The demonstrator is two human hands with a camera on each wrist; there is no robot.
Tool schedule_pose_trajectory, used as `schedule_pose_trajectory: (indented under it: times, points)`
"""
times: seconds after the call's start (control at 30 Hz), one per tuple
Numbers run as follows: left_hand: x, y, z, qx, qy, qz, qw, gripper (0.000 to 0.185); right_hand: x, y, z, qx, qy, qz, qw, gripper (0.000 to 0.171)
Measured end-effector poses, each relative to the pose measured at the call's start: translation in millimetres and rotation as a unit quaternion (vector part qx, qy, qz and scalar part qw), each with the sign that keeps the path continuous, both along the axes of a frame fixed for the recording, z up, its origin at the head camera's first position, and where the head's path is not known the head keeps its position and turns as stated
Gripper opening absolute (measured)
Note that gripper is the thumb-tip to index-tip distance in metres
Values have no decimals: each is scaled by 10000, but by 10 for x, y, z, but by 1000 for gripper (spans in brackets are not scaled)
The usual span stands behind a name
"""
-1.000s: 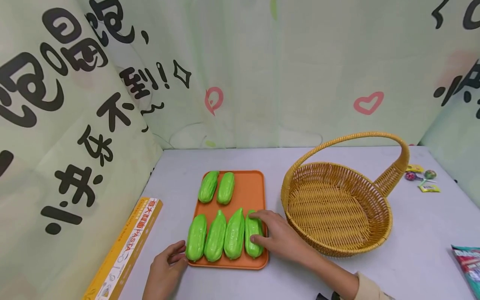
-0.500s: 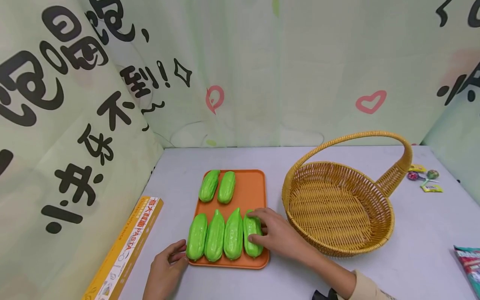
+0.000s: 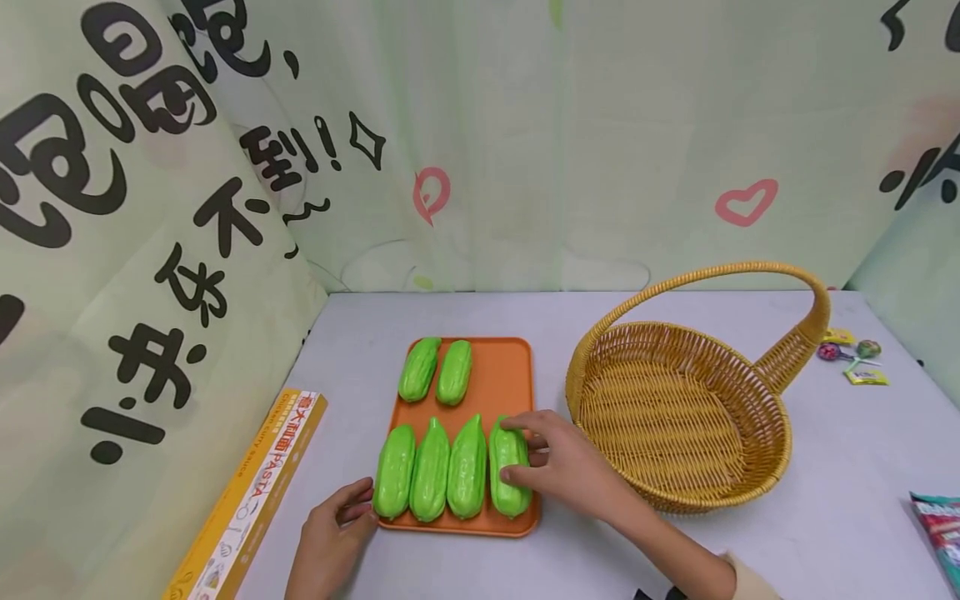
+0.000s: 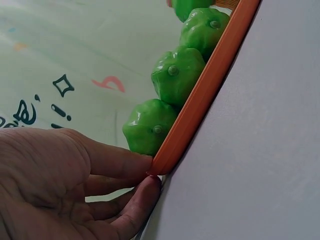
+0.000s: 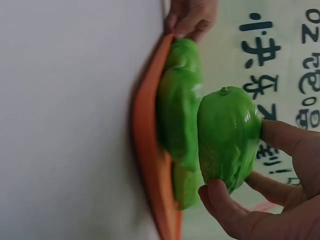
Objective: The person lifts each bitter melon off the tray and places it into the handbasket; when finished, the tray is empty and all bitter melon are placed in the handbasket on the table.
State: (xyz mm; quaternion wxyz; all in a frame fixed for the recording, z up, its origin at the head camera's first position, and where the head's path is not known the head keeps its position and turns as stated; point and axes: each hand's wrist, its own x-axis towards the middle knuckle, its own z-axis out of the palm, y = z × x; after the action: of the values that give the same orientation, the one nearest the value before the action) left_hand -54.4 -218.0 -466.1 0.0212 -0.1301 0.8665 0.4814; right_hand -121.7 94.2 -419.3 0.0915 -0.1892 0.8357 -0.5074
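Note:
My right hand (image 3: 572, 467) grips the rightmost glossy green cucumber (image 3: 508, 475) of the front row, thumb on one side and fingers on the other. In the right wrist view this cucumber (image 5: 227, 132) stands apart from the others, seemingly raised a little. The orange tray (image 3: 501, 375) bears the rest: three cucumbers (image 3: 430, 471) side by side in front and two more (image 3: 453, 373) at the back left. At the tray's near left corner, my left hand (image 3: 333, 533) pinches the rim; the left wrist view shows thumb and fingertips on the orange edge (image 4: 200, 107).
A wicker basket (image 3: 667, 417) with a tall handle stands right of the tray. Left lies a long yellow pasta box (image 3: 251, 492). Candies and lollipops (image 3: 855, 354) lie at the back right, a snack bag (image 3: 941, 529) at the right edge. A printed curtain (image 3: 600, 150) hangs behind.
The right hand and its cucumber have shifted slightly, first left, then back right with a small gap from the neighbouring cucumber. The left hand stays at the tray corner.

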Motion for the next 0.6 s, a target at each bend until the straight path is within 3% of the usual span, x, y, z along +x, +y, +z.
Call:
schedule_pose_trajectory:
  times: [0.2, 0.3, 0.47, 0.6]
  points:
    - [-6, -7, -5, 66, 41, -46, 10000, 46, 207, 243, 304, -791, -361, 208, 9960, 57]
    - [-8, -11, 1, 43, 47, -64, 10000, 45, 311, 436, 479, -1065, -311, 242, 9935, 58]
    - [-5, -15, 8, 40, -23, -44, 10000, 45, 432, 801, 715, -1034, -461, -60, 9936, 58]
    - [-6, -7, -9, 90, -9, -18, 10000, 45, 395, 1072, 797, -1032, -651, -248, 9922, 58]
